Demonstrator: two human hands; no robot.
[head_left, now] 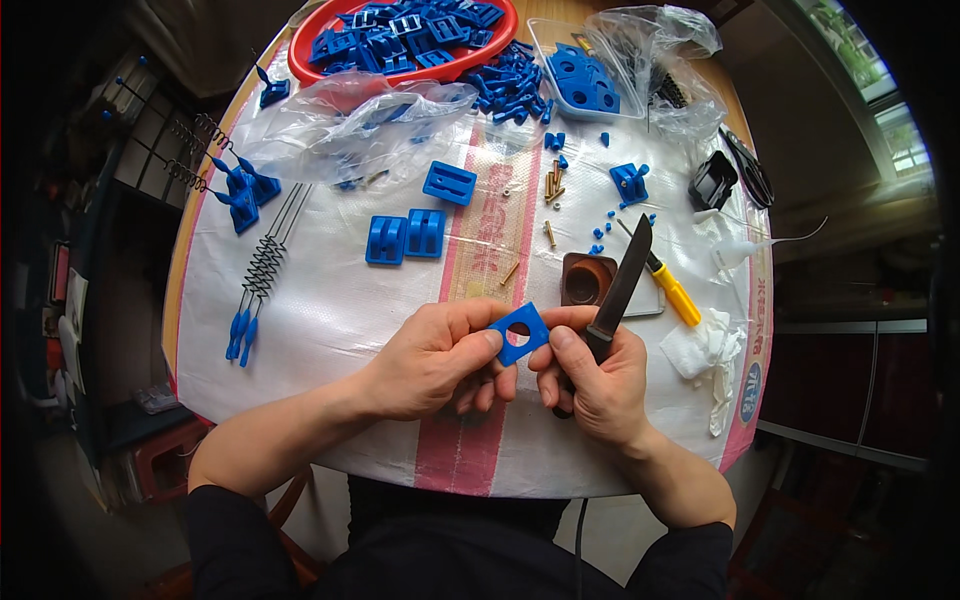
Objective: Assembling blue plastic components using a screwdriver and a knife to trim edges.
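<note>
Between my hands, above the table's near middle, is a flat blue square plate (pixel 532 319) with a round hole through it. My left hand (pixel 440 355) pinches its left corner between thumb and fingers. At the plate's right corner are the thumb and forefinger of my right hand (pixel 600 375). That same hand grips a knife (pixel 624 280) with a dark handle, its blade pointing up and away from me. Just beyond the knife sits a brown dish (pixel 587 279). Three blue slotted blocks (pixel 448 184) lie past my left hand, and a brass screw (pixel 510 273) rests nearer.
At the back are a red basin (pixel 303 62) of blue parts, a pile of small blue pieces (pixel 508 85) and a clear box (pixel 628 108) of blue plates. Coiled wires with blue ends (pixel 264 270) lie left. A yellow-handled screwdriver (pixel 676 292) and crumpled tissue (pixel 706 345) lie right.
</note>
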